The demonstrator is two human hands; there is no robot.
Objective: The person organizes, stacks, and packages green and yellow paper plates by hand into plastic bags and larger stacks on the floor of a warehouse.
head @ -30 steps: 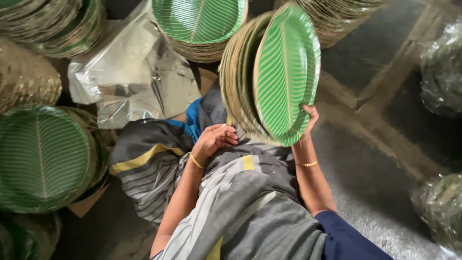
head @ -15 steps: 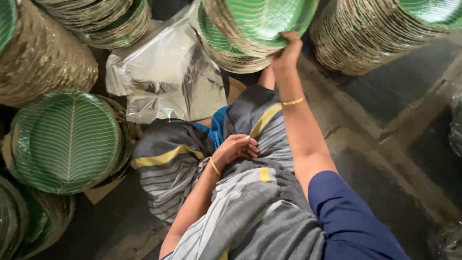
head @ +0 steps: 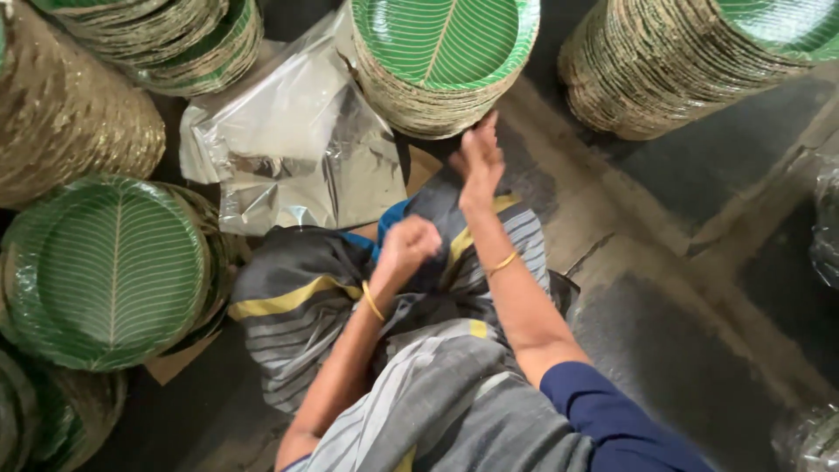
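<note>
Right hand (head: pixel 479 159) stretched forward, fingers loose and spread, tips just touching the lower edge of the middle stack of green leaf-print plates (head: pixel 441 61); nothing gripped. Left hand (head: pixel 409 245) curled into a fist above the striped grey-and-yellow cloth (head: pixel 297 297) on the lap, holding nothing that can be made out. Thin gold bangle on each wrist. Crumpled clear plastic bags (head: pixel 293 153) lying flat between the stacks, just left of the middle stack; no label readable. Five plate stacks counted in clear view: the middle one, another at top left (head: pixel 188 35), a large one at top right (head: pixel 690 61), one tipped on its side at far left showing only brownish edges (head: pixel 70 122), one at left facing up (head: pixel 105 271). More wrapped bundles at the right edge, blurred
</note>
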